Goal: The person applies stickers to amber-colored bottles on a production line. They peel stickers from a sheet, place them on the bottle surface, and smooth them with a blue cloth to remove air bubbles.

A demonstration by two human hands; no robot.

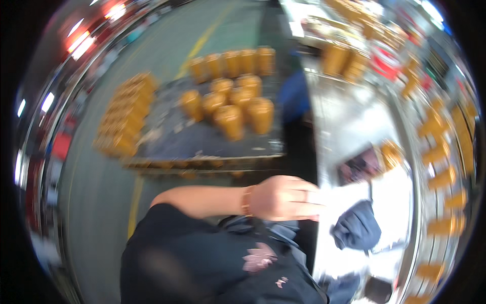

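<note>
My left hand (284,197) reaches across the front of my body, with a bracelet at the wrist. Its fingers are curled and blurred, over the near edge of a shiny metal worktable (357,106); whether they hold anything cannot be told. Right of the fingers, a crumpled dark blue-grey cloth (358,226) lies on a bright white surface. Beyond it are a dark, pinkish-patterned flat item (358,167) and a shiny amber-coloured piece (391,154). My right hand is out of view.
Amber-coloured tapered pieces (228,121) stand on a dark platform (171,140), with a packed block of them (125,114) at its left edge. More pieces (442,178) line a conveyor-like track on the right. Green floor (91,205) with yellow lines runs along the left.
</note>
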